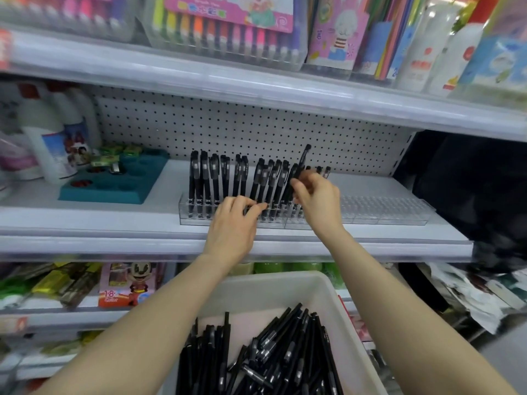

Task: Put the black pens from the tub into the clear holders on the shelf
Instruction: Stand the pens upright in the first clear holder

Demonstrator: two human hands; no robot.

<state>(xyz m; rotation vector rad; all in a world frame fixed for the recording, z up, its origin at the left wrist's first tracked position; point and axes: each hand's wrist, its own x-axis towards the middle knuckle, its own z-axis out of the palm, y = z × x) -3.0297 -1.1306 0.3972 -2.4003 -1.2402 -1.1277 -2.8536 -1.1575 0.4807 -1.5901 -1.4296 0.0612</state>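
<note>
A white tub (336, 303) at the bottom holds a heap of several black pens (273, 357). On the middle shelf stand clear holders (387, 212), with several black pens (211, 178) upright in their left part. My right hand (316, 198) pinches one black pen (301, 162), tilted, its cap end above the row. My left hand (233, 220) reaches to the holder's front, its fingers curled around the lower ends of black pens (263, 207); how many it grips is hidden. The right part of the holders has bare slots.
A teal tray (114, 183) with round wells sits left of the holders, white bottles (48, 135) beyond it. A pegboard (228, 124) backs the shelf. The shelf above (256, 84) overhangs with marker sets. Packaged goods fill the lower shelf (85, 286). A dark shape is at right.
</note>
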